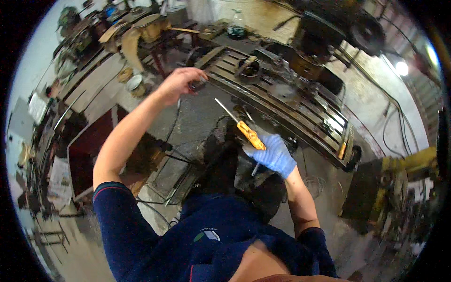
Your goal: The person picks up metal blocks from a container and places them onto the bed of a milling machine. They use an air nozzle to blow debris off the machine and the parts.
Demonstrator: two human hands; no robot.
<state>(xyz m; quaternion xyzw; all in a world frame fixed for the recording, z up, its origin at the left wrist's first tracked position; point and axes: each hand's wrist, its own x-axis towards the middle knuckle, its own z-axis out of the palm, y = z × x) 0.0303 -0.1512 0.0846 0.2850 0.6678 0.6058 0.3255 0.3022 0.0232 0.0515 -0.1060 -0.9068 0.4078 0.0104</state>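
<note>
My left hand (179, 84), bare, reaches to the near left corner of a machine table (277, 115). Its fingers are bent round a small dark thing (199, 85) that I cannot make out. On my right hand (275, 155) is a light blue glove. That hand is closed round a yellow tool (250, 135) with a slim metal shaft, whose tip points up and left toward the table's near edge. The glove hides the tool's rear end, so its exact kind is unclear.
A dark round metal part (248, 69) sits on the slotted machine table, below the dark machine head (319, 33). A clear bottle (236, 26) stands behind. Left are a white bucket (135, 84) and a dark red panel (91, 152). Cables (397, 108) hang at the right.
</note>
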